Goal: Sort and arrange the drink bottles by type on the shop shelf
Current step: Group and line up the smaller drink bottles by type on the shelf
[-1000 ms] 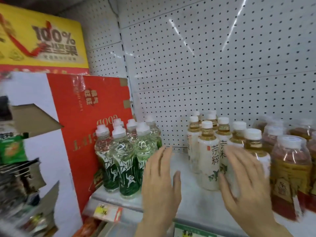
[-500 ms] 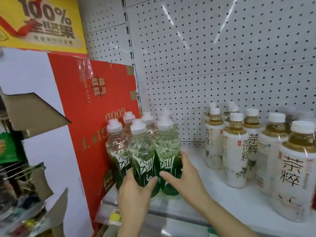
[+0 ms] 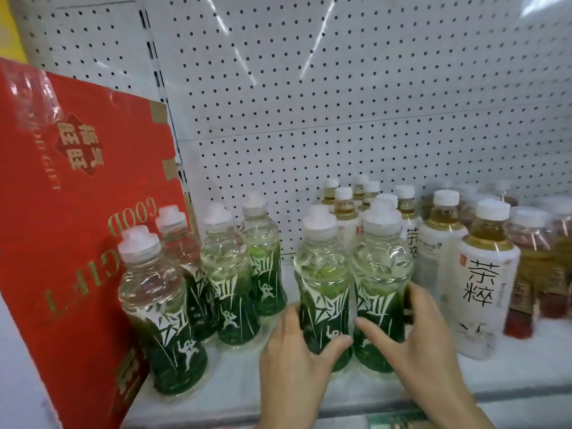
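Head view: a white shelf (image 3: 241, 376) backed by a perforated white panel (image 3: 340, 103) carries three kinds of drink bottle, all standing upright. At the front centre stand two green-labelled bottles side by side, just apart. The left hand (image 3: 297, 363) grips the left one of the pair (image 3: 323, 286), thumb curled across its lower front and fingers passing behind its left side. The right hand (image 3: 411, 339) grips the right one of the pair (image 3: 382, 283), thumb laid across its lower front and fingers wrapped round its right side. Both bottles appear to rest on the shelf. To the left, a cluster of four more green-labelled bottles (image 3: 226, 274) stands near the pair but apart from it, the foremost one just beside a red gift box (image 3: 71, 212) that leans at the left end of the shelf. Directly right of the held pair stand white-labelled tea bottles (image 3: 486, 280) with amber liquid, arranged in rows running back to the panel; the nearest sits just beside the right hand's fingers. Further right stand red-labelled bottles (image 3: 532, 264), blurred, next to the tea bottles. A price tag strip (image 3: 396, 421) runs along the shelf's front edge.
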Motion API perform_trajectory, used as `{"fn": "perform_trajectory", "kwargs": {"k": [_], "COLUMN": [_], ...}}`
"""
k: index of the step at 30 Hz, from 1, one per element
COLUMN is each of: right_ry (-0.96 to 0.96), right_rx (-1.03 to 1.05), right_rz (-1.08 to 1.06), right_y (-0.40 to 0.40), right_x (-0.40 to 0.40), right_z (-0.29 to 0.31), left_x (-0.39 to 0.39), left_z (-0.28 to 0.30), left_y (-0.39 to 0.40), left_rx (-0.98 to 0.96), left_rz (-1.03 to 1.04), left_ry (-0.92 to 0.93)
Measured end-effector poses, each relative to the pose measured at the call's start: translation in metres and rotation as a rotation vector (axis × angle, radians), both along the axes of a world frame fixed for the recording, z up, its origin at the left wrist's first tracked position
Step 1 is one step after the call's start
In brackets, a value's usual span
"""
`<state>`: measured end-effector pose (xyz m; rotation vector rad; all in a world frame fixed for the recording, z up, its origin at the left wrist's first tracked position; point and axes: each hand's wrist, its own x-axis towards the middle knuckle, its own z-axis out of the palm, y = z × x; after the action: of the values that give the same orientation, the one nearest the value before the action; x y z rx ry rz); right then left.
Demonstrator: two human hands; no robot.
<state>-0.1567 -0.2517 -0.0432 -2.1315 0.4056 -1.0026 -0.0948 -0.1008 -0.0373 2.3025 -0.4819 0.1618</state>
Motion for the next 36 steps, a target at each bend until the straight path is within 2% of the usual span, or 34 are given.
{"fn": "perform_trajectory", "kwargs": {"k": [6,12,15,17,19,21,23,26,28,30,36], "right_ry": [0.022,-0.014,-0.269,-0.420,-0.441,-0.307,-0.080,0.129,0.137,0.130,0.133], "right_rx": [-0.028,-0.094,-0.293,-0.367,-0.396,-0.329,-0.212,-0.017,0.105,0.174,0.276], "right_rz": [-0.088,-0.175,-0.222,-0.059,0.178,0.366,0.458,0.539,0.564,0.546,0.518], "right_y": [-0.013,-0.018,-0.005,0.014,0.035,0.058,0.080,0.101,0.107,0.107,0.099], "right_x": [-0.004,-0.002,-0.017,-0.024,-0.018,-0.005,0.012,0.044,0.065,0.086,0.130], "right_z": [-0.001,-0.009,-0.013,-0.013,-0.015,-0.014,-0.007,0.006,0.016,0.020,0.018], "left_x": [0.007,0.006,-0.003,-0.002,0.004,0.009,0.015,0.032,0.040,0.046,0.073], "left_z": [-0.005,-0.010,-0.015,-0.020,-0.018,-0.010,-0.003,0.000,0.003,0.003,0.007], "left_y": [-0.022,-0.018,0.018,0.044,0.064,0.078,0.087,0.109,0.122,0.128,0.120], "left_rx": [-0.100,-0.106,-0.251,-0.472,-0.604,-0.585,-0.535,-0.473,-0.502,-0.578,-0.633], "left_rz": [-0.086,-0.174,0.051,0.327,0.523,0.622,0.659,0.564,0.456,0.397,0.268], "left_ry": [-0.048,-0.039,-0.284,-0.446,-0.460,-0.423,-0.337,-0.112,0.080,0.196,0.281]}}
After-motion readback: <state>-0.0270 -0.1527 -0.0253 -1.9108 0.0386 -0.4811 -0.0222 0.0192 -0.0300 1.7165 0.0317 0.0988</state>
